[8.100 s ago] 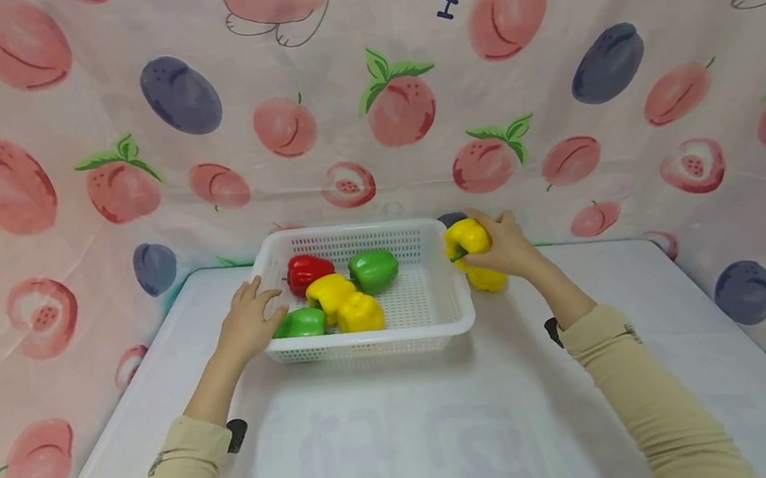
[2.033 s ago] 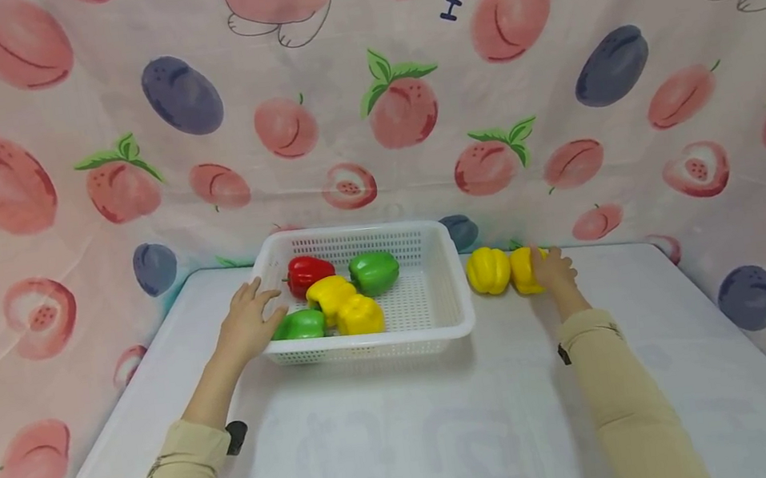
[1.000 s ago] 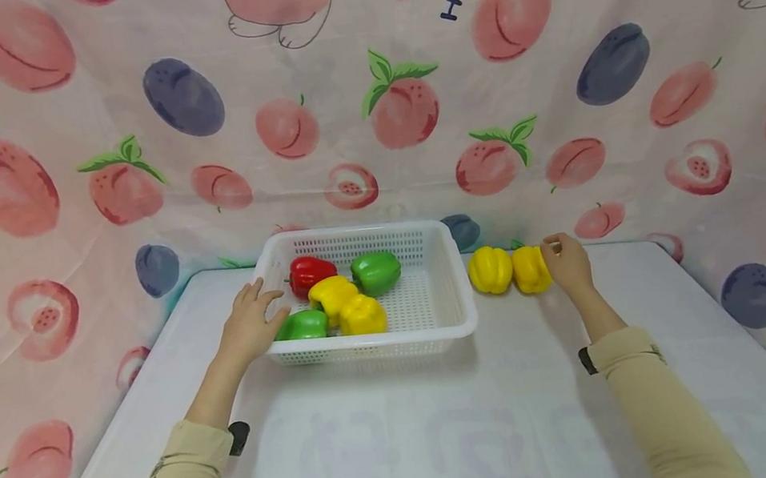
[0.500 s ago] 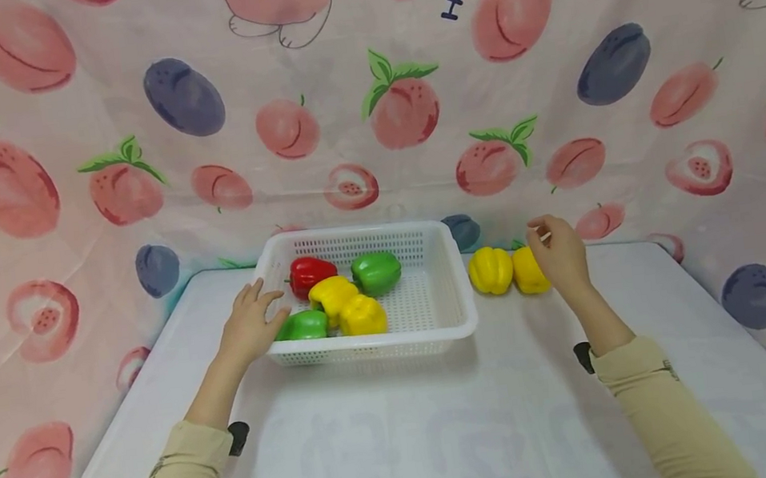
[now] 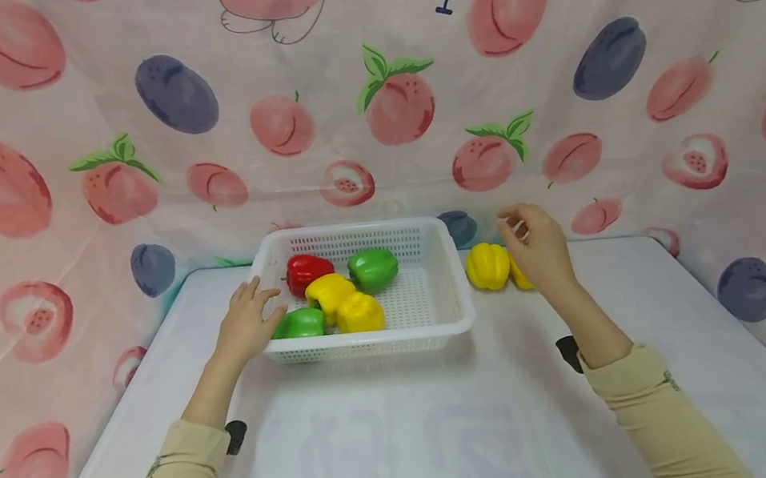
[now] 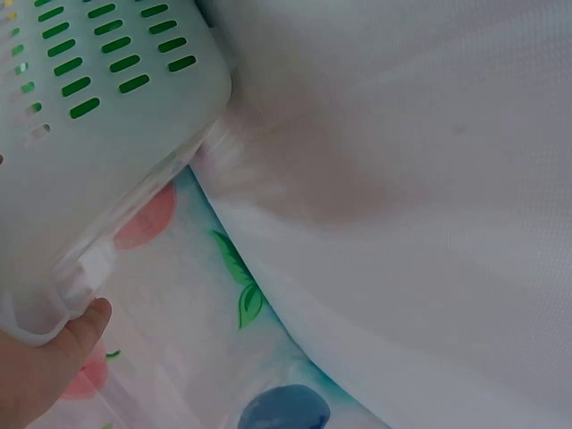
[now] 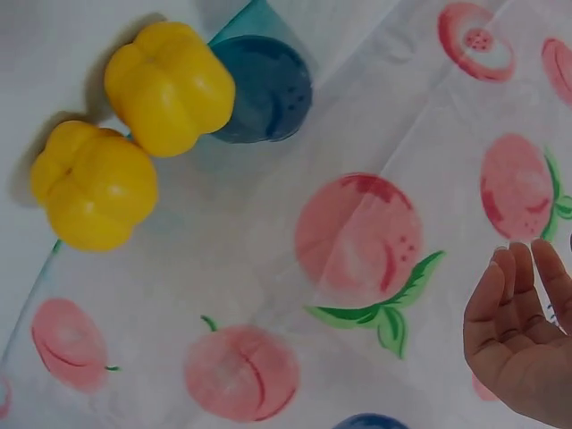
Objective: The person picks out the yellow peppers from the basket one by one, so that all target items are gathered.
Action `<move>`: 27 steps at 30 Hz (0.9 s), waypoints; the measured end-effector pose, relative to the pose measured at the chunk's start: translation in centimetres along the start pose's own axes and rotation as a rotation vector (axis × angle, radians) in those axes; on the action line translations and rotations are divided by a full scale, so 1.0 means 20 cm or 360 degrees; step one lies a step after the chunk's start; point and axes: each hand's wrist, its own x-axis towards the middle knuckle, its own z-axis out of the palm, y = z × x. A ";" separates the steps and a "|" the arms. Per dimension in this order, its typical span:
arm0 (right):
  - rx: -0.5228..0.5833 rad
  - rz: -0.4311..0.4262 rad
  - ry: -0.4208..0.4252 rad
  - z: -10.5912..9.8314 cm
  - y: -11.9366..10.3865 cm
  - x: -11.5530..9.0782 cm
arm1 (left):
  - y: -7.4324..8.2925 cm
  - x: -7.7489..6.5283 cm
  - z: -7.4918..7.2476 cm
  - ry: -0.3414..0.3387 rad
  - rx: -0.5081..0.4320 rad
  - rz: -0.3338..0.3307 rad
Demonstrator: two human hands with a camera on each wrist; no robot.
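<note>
My left hand [image 5: 246,320] rests at the left rim of a white plastic basket [image 5: 431,331], thumb spread from the fingers; one finger touches the rim in the left wrist view. My right hand [image 5: 540,246], empty with loosely bent fingers, hovers just above two yellow bell peppers on the table. The left yellow bell pepper [image 5: 487,266] shows fully; my hand mostly covers the right yellow bell pepper [image 5: 520,277] in the head view. They sit side by side in the right wrist view. The basket contains a red bell pepper [image 5: 308,274], several green and yellow ones.
The white-covered table [image 5: 409,437] stretches in front of the basket. A fruit-print cloth [image 5: 361,72] hangs right behind the basket and around the sides. Inside the basket, the bare mesh floor [image 5: 411,296] shows on the right.
My right hand held a yellow bell pepper by the basket's right rim; that pepper is now on the table beside the other. The hand has since let go, risen and moved left. Left hand stays.
</note>
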 end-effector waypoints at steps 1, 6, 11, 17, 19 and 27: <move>0.0017 -0.0009 -0.0006 0.00 -0.01 0.00 | 0.00 0.00 0.00 0.0000 -0.0002 0.0002; 0.0179 -0.0011 -0.0067 0.03 -0.06 -0.01 | 0.01 0.00 -0.01 0.0004 -0.0014 0.0023; 0.0315 0.0004 -0.0197 0.07 -0.13 -0.03 | 0.01 0.00 -0.01 -0.0014 -0.0014 0.0001; 0.0332 -0.0053 -0.0308 0.15 -0.23 -0.07 | 0.00 0.00 0.00 -0.0013 -0.0025 0.0003; 0.0334 -0.0084 -0.0347 0.17 -0.26 -0.09 | 0.00 0.00 0.00 -0.0010 -0.0019 0.0007; 0.0269 -0.0286 -0.0538 0.25 -0.41 -0.12 | 0.00 0.00 0.00 -0.0008 -0.0023 0.0006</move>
